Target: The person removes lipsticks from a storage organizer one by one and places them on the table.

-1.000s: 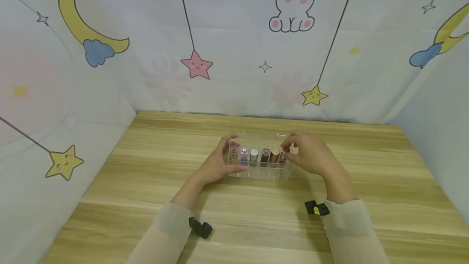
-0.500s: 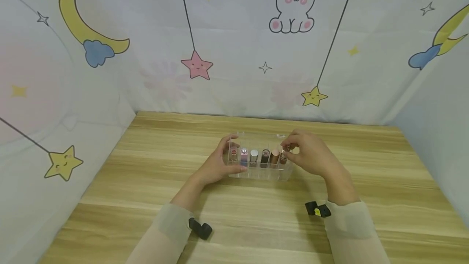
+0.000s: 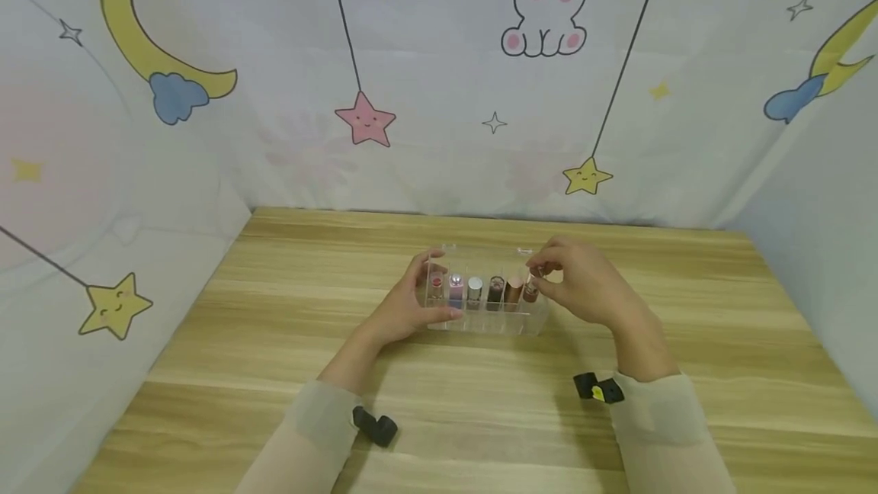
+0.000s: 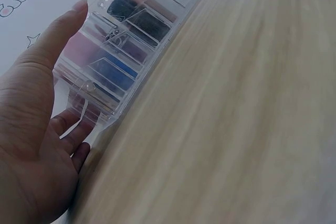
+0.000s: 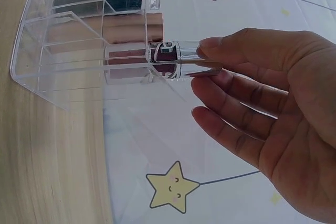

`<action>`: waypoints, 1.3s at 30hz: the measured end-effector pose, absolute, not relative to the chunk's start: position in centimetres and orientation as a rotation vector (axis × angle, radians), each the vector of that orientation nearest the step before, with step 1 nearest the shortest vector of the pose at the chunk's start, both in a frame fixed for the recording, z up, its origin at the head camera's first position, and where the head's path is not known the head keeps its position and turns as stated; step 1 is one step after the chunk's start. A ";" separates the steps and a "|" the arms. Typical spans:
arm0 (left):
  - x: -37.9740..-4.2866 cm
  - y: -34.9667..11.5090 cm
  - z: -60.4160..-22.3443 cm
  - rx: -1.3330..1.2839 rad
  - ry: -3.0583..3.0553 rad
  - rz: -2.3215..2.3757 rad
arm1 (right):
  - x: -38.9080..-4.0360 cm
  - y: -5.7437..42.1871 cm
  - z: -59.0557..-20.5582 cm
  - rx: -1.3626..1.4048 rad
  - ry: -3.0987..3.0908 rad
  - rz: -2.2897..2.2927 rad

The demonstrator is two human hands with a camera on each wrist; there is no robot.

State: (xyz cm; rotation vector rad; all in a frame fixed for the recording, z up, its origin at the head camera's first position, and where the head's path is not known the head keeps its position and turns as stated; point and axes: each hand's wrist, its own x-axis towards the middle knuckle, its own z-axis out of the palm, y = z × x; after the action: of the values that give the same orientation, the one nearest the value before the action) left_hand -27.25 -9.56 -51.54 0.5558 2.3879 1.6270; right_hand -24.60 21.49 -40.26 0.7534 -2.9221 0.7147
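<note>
A clear plastic lipstick organizer [image 3: 480, 322] stands on the table, with several lipsticks upright in a row of compartments. My left hand [image 3: 408, 307] grips its left end, thumb along the near side and fingers round the back. In the left wrist view that thumb [image 4: 58, 38] lies against the clear wall. At the right end my right hand [image 3: 583, 280] pinches the top of a clear-capped, dark red lipstick [image 5: 165, 59] between thumb and fingertips. Its lower part sits inside the end compartment. Beside it is a copper-coloured lipstick [image 3: 513, 292]; further left are a dark one [image 3: 496, 292] and a silver-topped one [image 3: 475, 290].
The wood-grain table [image 3: 453, 418] spreads around the organizer. A white cloth backdrop [image 3: 439, 166] with printed stars, moons and a rabbit hangs behind it and along both sides. Black wrist cameras [image 3: 374, 427] sit at both sleeve cuffs.
My right wrist has shifted slightly to the right, its fingertips still at the end lipstick. My left hand and the organizer keep their places; the head view has tilted a little.
</note>
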 end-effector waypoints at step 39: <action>-27.2 -9.5 -51.1 0.563 2.399 1.618 | -24.1 21.6 -39.0 0.746 -2.836 0.796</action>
State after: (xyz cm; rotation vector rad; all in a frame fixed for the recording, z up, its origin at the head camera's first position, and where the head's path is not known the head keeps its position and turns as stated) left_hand -27.23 -9.54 -51.12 0.5631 2.3987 1.6175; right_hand -24.09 21.65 -38.99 0.7456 -2.8361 0.7960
